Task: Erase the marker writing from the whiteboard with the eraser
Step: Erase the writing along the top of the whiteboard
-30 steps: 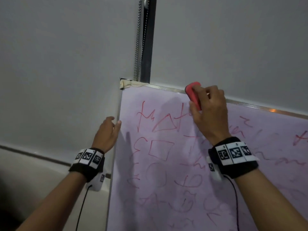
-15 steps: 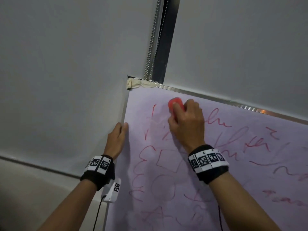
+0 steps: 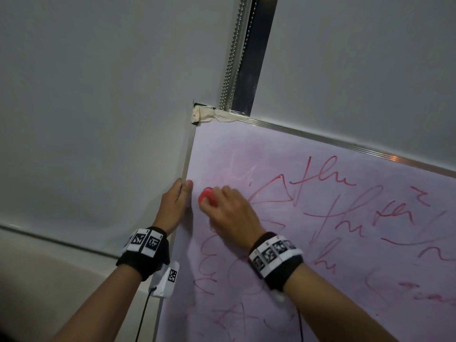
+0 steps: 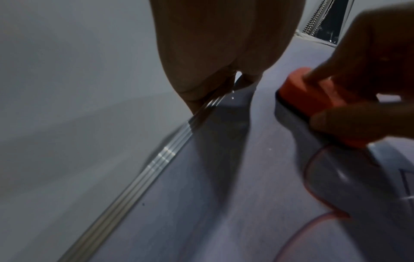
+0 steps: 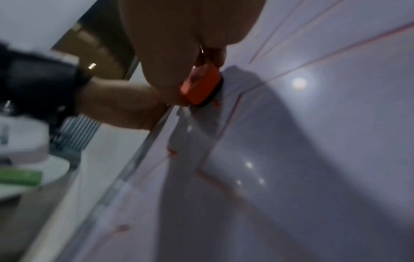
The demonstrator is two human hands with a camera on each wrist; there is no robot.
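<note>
Red eraser [image 3: 207, 196] pinched in the right hand [image 3: 230, 213], fingers curled over its back, dark felt face pressed flat on the whiteboard [image 3: 283, 154] in the upper left corner, just right of the frame. Left hand [image 3: 174, 206] clamped on the aluminium left edge [image 4: 156, 163], thumb on the board face and the other fingers wrapped behind, bracing the board. Faint pink smear above and right of the eraser, likely ground already wiped; bold red marker writing [image 3: 328, 176] further right and below, so most of the job judged undone.

For the stroke in hand: best kept flat on the felt with even pressure, in overlapping passes, since tilting onto the plastic rim would probably leave streaks.

Little room on the left: eraser very near the left thumb and the frame, so any leftward pass best stopped short. Taped corner [image 3: 202, 114] and top rail [image 3: 345, 143] bounded the far side, with a bead chain [image 3: 232, 55] hanging just above. Wide open board to the right and nearer, the natural way to sweep.
</note>
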